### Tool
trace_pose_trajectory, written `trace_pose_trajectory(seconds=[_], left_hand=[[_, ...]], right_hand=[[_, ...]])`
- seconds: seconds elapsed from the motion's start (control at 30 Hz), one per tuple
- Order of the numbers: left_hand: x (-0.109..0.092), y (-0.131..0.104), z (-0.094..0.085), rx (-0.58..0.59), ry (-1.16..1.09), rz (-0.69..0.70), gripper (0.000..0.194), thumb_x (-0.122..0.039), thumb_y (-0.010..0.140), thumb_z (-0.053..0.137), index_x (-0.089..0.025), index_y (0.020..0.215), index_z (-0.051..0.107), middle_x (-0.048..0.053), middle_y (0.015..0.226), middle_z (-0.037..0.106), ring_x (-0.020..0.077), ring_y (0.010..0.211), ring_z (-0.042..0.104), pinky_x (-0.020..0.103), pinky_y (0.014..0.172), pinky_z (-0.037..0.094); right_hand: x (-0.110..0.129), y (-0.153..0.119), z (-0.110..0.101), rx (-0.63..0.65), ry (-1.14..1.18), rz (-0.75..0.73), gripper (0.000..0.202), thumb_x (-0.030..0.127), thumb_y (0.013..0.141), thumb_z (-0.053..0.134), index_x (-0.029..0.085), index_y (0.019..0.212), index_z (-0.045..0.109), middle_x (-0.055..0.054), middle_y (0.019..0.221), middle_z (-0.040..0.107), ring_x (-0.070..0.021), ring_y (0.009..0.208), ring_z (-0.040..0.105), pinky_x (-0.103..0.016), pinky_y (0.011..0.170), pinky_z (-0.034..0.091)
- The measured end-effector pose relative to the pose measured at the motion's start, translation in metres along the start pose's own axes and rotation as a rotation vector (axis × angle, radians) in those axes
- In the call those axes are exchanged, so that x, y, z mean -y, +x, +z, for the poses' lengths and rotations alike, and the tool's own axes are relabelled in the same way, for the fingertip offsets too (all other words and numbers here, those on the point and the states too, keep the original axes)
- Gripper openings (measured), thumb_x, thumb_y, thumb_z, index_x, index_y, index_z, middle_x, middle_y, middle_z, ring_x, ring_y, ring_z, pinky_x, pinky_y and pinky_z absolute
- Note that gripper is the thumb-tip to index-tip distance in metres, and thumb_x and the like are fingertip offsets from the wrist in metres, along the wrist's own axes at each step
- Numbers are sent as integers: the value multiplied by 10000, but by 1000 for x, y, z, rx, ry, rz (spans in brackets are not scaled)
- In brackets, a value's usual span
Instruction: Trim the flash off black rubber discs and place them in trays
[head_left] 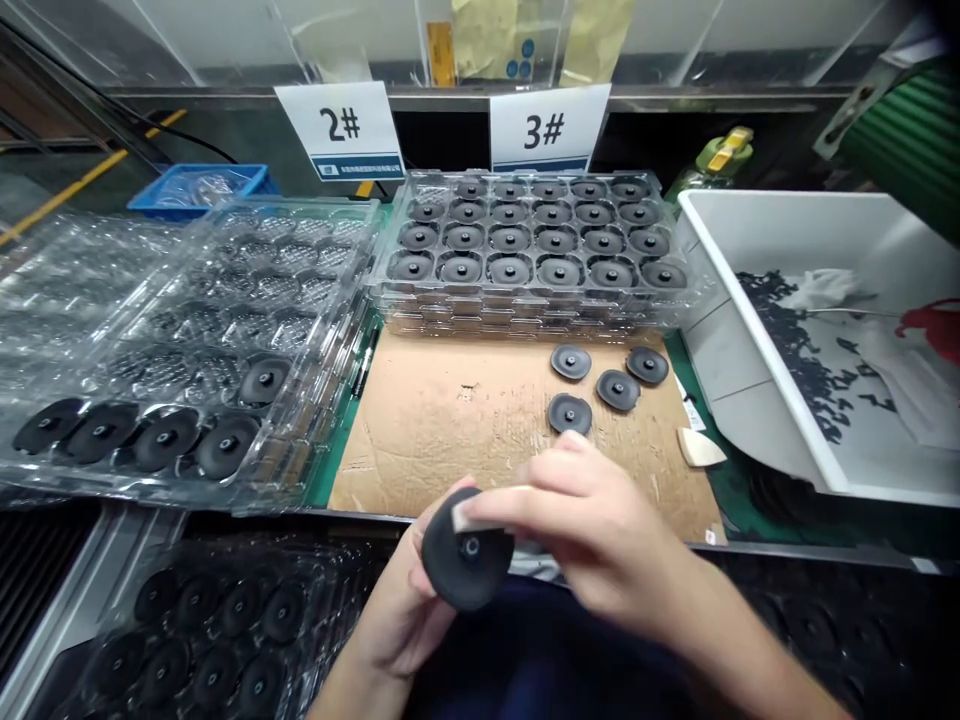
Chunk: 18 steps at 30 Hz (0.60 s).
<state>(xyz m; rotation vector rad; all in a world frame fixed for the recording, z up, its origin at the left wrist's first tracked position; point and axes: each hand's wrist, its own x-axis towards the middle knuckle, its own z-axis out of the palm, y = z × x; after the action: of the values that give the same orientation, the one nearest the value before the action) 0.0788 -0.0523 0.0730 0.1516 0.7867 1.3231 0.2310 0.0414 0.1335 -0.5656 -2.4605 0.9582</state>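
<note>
My left hand (401,610) grips a round black rubber-like disc (469,575) with a small metal-looking stud at its centre. The disc is tilted, its studded face towards me. My right hand (600,520) is closed, its fingertips at the disc's upper face with a small whitish piece (462,516) between them and the disc; what that piece is I cannot make out. Just beyond my right hand, several similar loose discs (618,389) lie on a brown cardboard sheet (427,420).
Stacked clear trays (536,310) full of discs stand at the back. A partly filled clear tray (285,440) is on the left, a white bin (825,470) with black scraps on the right. A pale wedge-shaped pad (701,448) lies near the bin. More disc trays sit below the table edge.
</note>
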Motion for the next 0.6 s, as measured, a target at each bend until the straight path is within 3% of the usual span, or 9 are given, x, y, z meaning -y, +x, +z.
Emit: trace_pose_trajectory(seconds=[0.07, 0.13, 0.2, 0.23, 0.3, 0.4, 0.5, 0.6], left_hand=[[-4, -2, -2, 34, -9, 11, 632, -487, 516, 755, -291, 1100, 617, 54, 1194, 630, 283, 1120, 548, 421, 1035, 319], [-7, -2, -3, 56, -35, 17, 601, -494, 545, 733, -320, 1107, 607, 45, 1236, 603, 279, 1088, 572, 440, 1022, 332], [-7, 0, -1, 77, -61, 6, 569, -466, 572, 725, -318, 1108, 606, 37, 1207, 623, 265, 1049, 597, 418, 983, 387], [-6, 2, 1, 89, -77, -7, 566, -456, 575, 723, -308, 1108, 608, 37, 1186, 637, 260, 1046, 600, 393, 957, 416], [-3, 6, 6, 113, -113, -47, 573, -445, 565, 722, -297, 1107, 611, 35, 1170, 646, 256, 1044, 603, 349, 908, 460], [0, 11, 13, 141, -137, -104, 572, -430, 561, 718, -301, 1108, 610, 32, 1181, 639, 262, 1069, 589, 316, 885, 477], [0, 12, 16, 163, -121, -121, 565, -425, 573, 713, -298, 1114, 607, 39, 1192, 630, 274, 1093, 572, 317, 882, 479], [3, 13, 19, 157, -99, -103, 575, -425, 574, 718, -290, 1121, 604, 40, 1194, 630, 277, 1083, 577, 322, 878, 483]], right_hand=[[-12, -19, -7, -11, 174, 106, 330, 98, 860, 453, 284, 1081, 613, -2, 778, 624, -130, 697, 553, -285, 626, 394], [-27, -41, -5, -174, 312, 226, 273, 150, 860, 511, 307, 1049, 629, -6, 840, 652, -145, 750, 593, -263, 632, 457], [-45, -61, 10, -372, 296, 416, 235, 208, 855, 545, 296, 1055, 630, -20, 983, 658, -170, 871, 613, -264, 693, 502], [-55, -69, 22, -412, 249, 507, 233, 228, 860, 538, 279, 1069, 628, -31, 1035, 651, -181, 918, 610, -275, 727, 510], [-74, -80, 46, -373, 177, 596, 237, 251, 868, 514, 245, 1072, 636, -47, 1037, 658, -197, 924, 614, -313, 767, 513], [-92, -85, 69, -286, 153, 587, 235, 242, 858, 509, 246, 1037, 662, -35, 927, 686, -204, 830, 622, -361, 761, 503], [-92, -80, 62, -289, 135, 583, 254, 238, 861, 498, 252, 1065, 649, -32, 896, 685, -200, 802, 615, -357, 736, 497], [-71, -68, 35, -362, 132, 585, 261, 247, 870, 497, 245, 1099, 622, -38, 988, 666, -190, 878, 609, -313, 746, 494]])
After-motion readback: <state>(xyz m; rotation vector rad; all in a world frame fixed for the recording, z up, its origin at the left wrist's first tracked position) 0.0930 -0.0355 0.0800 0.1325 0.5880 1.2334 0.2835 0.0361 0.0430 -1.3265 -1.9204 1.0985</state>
